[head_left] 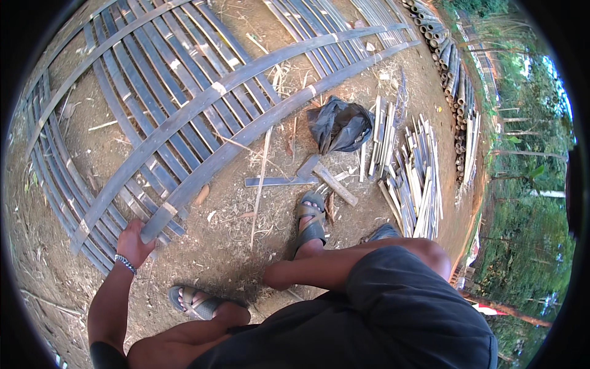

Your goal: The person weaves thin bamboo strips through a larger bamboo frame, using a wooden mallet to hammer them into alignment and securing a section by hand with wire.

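Note:
The fingers of my left hand [134, 242] are closed round the near end of a long flat bamboo slat [203, 168]. That slat lies across the end of a slatted bamboo frame [166, 98] on the ground. A second cross slat [178, 120] runs beside it, farther in. My right hand's fingers cannot be made out; a rounded piece of skin near my legs may be that hand or a knee. Close to my sandalled foot [311, 224] lies a tool [335, 183] with a pale wooden handle and a flat dark head.
A crumpled black plastic bag [341, 126] sits right of the frame. Beyond it lie loose piles of split bamboo strips [421, 175]. Stacked bamboo poles [452, 71] line the far right edge, before trees. Shavings and a short dark slat [279, 181] litter the dirt.

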Demonstrator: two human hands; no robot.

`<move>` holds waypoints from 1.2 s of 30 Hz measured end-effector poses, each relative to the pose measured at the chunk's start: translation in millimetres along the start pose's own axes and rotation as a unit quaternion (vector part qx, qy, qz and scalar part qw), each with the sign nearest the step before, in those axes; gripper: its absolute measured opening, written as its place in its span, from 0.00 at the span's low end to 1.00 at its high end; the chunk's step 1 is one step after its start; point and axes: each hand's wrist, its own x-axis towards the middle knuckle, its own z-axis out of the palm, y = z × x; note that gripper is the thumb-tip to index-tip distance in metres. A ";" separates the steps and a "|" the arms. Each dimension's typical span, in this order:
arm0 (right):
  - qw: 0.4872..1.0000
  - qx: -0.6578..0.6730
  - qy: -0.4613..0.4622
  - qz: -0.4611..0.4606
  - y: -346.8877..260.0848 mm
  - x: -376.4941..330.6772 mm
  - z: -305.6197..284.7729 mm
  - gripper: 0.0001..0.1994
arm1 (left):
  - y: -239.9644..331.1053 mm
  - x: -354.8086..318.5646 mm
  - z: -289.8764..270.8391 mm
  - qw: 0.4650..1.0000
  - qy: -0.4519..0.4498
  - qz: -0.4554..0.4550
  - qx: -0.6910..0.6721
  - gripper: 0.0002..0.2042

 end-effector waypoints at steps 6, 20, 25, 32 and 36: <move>0.950 0.273 -0.151 0.014 69.9 -56.5 -71.2 0.10 | -4.3 -3.2 2.3 0.999 0.009 0.006 0.035 0.24; 0.544 0.233 0.369 0.716 387.3 -367.5 57.6 0.12 | 16.5 8.6 -2.7 0.986 -0.068 -0.069 0.137 0.26; 0.458 0.326 0.419 0.713 398.4 -359.9 26.0 0.17 | 34.7 6.9 -10.0 0.981 -0.073 -0.104 0.144 0.27; 0.676 0.080 0.191 0.708 491.1 -368.6 96.5 0.17 | 24.2 18.1 6.7 0.985 -0.094 -0.097 0.109 0.26; 0.757 -0.052 0.071 0.648 509.5 -362.5 112.2 0.17 | 43.8 14.7 -18.8 0.982 -0.104 -0.128 0.097 0.24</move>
